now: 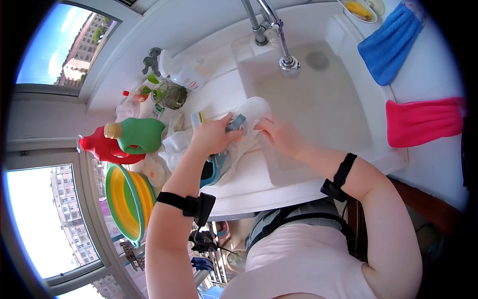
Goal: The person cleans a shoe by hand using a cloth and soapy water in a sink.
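A white shoe [242, 149] with a blue lining lies on the ribbed washboard beside the sink, its rounded toe pointing away from me. My left hand [213, 136] grips its upper near the laces. A grey-blue piece [236, 122] shows between that thumb and fingers; whether it belongs to the shoe is unclear. At the shoe's right side, near the toe, is my right hand [278, 134], slightly blurred. Its fingertips pinch a small white cloth or wipe [255, 126] against the shoe.
The white sink basin [313, 112] holds water under a chrome faucet [289, 66]. Left of the shoe are a scrub brush [196, 119], white cloth [177, 147], green jug [142, 135], red jug [99, 144] and collapsible basin [125, 203]. Blue [390, 45] and pink [424, 122] towels hang right.
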Tool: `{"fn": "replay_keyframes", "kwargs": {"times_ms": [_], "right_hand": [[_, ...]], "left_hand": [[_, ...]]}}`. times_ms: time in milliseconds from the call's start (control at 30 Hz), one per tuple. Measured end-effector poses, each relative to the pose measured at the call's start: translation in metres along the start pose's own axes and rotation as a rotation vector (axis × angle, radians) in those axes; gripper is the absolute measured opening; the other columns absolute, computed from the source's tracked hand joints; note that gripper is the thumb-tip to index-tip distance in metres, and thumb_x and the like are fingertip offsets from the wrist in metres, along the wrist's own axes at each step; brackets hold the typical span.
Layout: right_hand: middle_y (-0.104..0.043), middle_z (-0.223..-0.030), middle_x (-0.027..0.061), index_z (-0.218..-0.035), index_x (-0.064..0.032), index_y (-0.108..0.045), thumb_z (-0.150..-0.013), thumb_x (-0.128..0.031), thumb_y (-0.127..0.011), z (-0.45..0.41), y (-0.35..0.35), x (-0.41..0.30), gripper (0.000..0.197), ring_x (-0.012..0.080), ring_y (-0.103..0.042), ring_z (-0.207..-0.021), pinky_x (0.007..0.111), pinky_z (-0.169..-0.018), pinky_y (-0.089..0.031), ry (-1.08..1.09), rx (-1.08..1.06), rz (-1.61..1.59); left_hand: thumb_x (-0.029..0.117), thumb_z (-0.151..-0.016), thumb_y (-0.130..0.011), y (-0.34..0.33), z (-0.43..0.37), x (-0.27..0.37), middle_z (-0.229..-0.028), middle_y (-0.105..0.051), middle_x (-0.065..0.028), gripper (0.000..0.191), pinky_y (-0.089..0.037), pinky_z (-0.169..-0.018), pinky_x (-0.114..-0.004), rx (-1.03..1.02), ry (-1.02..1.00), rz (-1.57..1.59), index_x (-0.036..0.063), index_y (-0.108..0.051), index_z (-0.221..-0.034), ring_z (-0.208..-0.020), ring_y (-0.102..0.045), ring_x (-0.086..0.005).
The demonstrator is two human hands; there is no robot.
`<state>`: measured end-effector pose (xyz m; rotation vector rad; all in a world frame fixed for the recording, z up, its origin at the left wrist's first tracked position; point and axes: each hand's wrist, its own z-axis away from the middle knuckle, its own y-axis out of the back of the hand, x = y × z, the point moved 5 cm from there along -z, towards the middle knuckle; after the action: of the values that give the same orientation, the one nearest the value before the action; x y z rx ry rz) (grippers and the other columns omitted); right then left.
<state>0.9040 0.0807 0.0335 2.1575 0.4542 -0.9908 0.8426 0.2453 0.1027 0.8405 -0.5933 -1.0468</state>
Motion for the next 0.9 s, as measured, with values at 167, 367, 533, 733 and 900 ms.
{"fn": "replay_keyframes", "kwargs": {"times_ms": [167,367,533,733,900], "right_hand": [[-0.059,-0.081,0.0125,-0.093,-0.003,-0.056,-0.091,-0.007,-0.058,-0.012,0.024,0.055,0.005,0.025,-0.058,-0.074,0.035,-0.068,-0.047,-0.46,0.236,-0.191],[-0.06,-0.076,0.0194,-0.089,0.0001,-0.052,-0.091,-0.013,-0.058,0.031,-0.017,0.027,0.015,0.0329,-0.058,-0.069,0.039,-0.065,-0.046,-0.729,0.15,-0.272],[-0.06,-0.079,0.0198,-0.087,-0.0003,-0.053,-0.089,-0.01,-0.058,0.007,0.003,0.049,0.012,0.0338,-0.057,-0.072,0.041,-0.067,-0.046,-0.711,0.413,-0.315],[-0.061,-0.082,0.0185,-0.09,-0.0013,-0.056,-0.087,-0.008,-0.059,0.015,-0.013,0.041,0.009,0.0359,-0.058,-0.075,0.04,-0.07,-0.047,-0.522,0.306,-0.298],[-0.061,-0.082,0.0161,-0.091,-0.0009,-0.056,-0.089,-0.009,-0.06,-0.047,0.015,0.06,0.009,0.031,-0.059,-0.075,0.037,-0.07,-0.047,-0.47,0.339,-0.178]], "left_hand": [[0.062,-0.082,-0.057,0.002,-0.006,0.008,-0.098,-0.07,-0.0154,0.076,-0.05,-0.083,-0.041,0.017,-0.044,-0.01,0.0163,-0.047,-0.141,-0.097,-0.065,-0.0328],[0.063,-0.083,-0.056,-0.001,-0.004,0.005,-0.093,-0.07,-0.015,0.077,-0.05,-0.082,-0.042,0.024,-0.038,-0.035,0.0156,-0.046,-0.142,-0.093,-0.066,-0.0333],[0.063,-0.083,-0.056,-0.001,-0.004,0.007,-0.092,-0.07,-0.0149,0.077,-0.05,-0.08,-0.041,0.048,-0.044,-0.068,0.0152,-0.045,-0.143,-0.091,-0.067,-0.0328],[0.061,-0.082,-0.057,-0.002,-0.003,0.008,-0.087,-0.07,-0.0132,0.078,-0.051,-0.076,-0.04,0.027,-0.027,-0.086,0.0149,-0.043,-0.143,-0.087,-0.068,-0.0304],[0.06,-0.082,-0.058,0.001,-0.005,0.015,-0.083,-0.07,-0.0114,0.078,-0.052,-0.076,-0.041,0.041,-0.025,-0.096,0.0144,-0.043,-0.143,-0.086,-0.068,-0.0292]]}}
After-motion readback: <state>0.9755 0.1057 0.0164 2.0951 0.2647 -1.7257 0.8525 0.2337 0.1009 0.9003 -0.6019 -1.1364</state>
